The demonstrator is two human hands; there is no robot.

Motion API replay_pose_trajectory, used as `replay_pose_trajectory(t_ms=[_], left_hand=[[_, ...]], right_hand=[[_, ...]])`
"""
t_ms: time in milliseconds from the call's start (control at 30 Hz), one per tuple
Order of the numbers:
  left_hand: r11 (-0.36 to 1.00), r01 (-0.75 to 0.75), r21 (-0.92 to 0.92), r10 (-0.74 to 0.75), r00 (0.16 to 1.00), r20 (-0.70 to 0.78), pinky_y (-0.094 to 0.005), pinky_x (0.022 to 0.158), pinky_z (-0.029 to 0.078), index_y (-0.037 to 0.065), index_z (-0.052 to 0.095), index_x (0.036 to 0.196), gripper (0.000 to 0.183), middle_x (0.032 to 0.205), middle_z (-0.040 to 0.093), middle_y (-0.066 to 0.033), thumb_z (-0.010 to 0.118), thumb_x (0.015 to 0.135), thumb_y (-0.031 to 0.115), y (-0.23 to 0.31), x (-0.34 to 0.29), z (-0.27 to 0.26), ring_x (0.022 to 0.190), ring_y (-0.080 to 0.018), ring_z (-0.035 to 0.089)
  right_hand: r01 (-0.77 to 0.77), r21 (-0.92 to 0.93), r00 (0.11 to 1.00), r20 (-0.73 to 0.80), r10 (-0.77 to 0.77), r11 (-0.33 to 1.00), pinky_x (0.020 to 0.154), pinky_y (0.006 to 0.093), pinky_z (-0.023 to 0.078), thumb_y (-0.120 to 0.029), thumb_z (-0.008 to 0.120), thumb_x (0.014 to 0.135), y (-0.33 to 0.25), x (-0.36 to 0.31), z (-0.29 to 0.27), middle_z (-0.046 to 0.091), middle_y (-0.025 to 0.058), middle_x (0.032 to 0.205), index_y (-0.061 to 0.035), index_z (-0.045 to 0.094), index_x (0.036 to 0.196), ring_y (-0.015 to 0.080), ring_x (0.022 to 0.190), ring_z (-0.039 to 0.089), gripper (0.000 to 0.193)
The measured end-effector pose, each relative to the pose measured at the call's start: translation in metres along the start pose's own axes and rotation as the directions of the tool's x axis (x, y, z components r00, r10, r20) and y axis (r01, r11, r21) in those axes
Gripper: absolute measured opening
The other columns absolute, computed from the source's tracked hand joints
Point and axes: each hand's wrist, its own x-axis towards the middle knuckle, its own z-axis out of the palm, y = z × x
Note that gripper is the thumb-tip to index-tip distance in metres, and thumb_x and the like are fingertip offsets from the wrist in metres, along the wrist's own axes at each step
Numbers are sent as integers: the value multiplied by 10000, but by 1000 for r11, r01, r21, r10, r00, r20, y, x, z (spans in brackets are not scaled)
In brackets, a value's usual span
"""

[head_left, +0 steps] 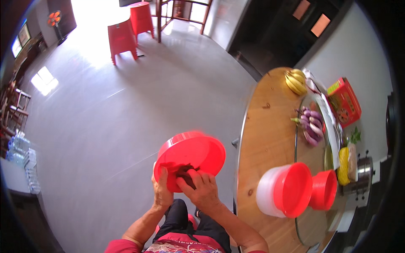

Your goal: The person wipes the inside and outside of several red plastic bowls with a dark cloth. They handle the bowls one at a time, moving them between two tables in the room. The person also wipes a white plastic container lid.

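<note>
The right hand (203, 192) is holding a dark, crumpled thing (184, 172) against the inside of a big red bowl (207, 147). It may be a rag, but it is too bunched up and too covered by fingers to be sure. The left hand (162, 189) is grasping the bowl's near left edge, thumb inside; its other fingers are mostly hidden behind the bowl. The bowl is tipped up in front of the person's body, with its far edge a bit blurry.

The bowl is off the worktop (268, 126), to the left of its curved edge. Grey floor (105, 114) spreads out ahead and to the left, up to two red stools (122, 39). Bright light washes out part of the floor by the stools.

On the worktop, near the right arm, a stack of red bowls (295, 189) lies on its side, joined to cloudy white ones (266, 192). Just beside it is a stack of smaller red tubs (325, 190). Farther up are purple eggplants (311, 125) and yellow bananas (296, 81).
</note>
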Motion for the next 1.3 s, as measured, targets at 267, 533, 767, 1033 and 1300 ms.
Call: replay_pose_trajectory(t_ms=[267,533,767,1033,1300], left_hand=[[981,-164,104,173,981,-87,-307,888,444,15,463,1216,429,1095,574,-69,634,853,169,76,14,2,1017,-155,547],[962,-134,-238,103,985,-138,-350,918,444,29,484,1237,516,1186,566,-92,441,948,454,145,49,-31,1073,-207,554],[982,-45,-183,44,999,-12,-301,921,409,5,436,1237,485,1147,545,-77,575,901,326,176,93,8,1040,-150,512],[971,-210,116,152,911,383,-326,845,446,-16,481,1188,434,1168,519,-116,520,879,287,102,156,78,1013,-203,540],[998,33,57,-60,820,570,-348,906,429,-9,453,1247,496,1193,546,-117,482,904,348,92,212,187,1075,-208,533]], right_hand=[[108,171,975,-212,-71,979,668,370,439,-109,669,664,-34,96,-14,560,109,973,-142,657,957,266,819,556,295],[246,90,966,-105,-236,965,706,359,429,-143,602,733,-58,178,-26,540,114,1028,-157,617,1044,251,860,525,311],[203,-105,972,-101,-213,974,713,361,428,-149,631,704,2,198,-36,541,83,998,-155,624,971,247,856,525,267],[-180,213,935,-267,234,960,674,413,437,-76,691,633,50,201,-44,562,116,981,-95,653,968,312,807,551,338],[-376,-306,916,-267,300,875,681,393,435,-156,636,711,141,177,-105,546,107,1007,-155,648,988,261,824,532,278]])
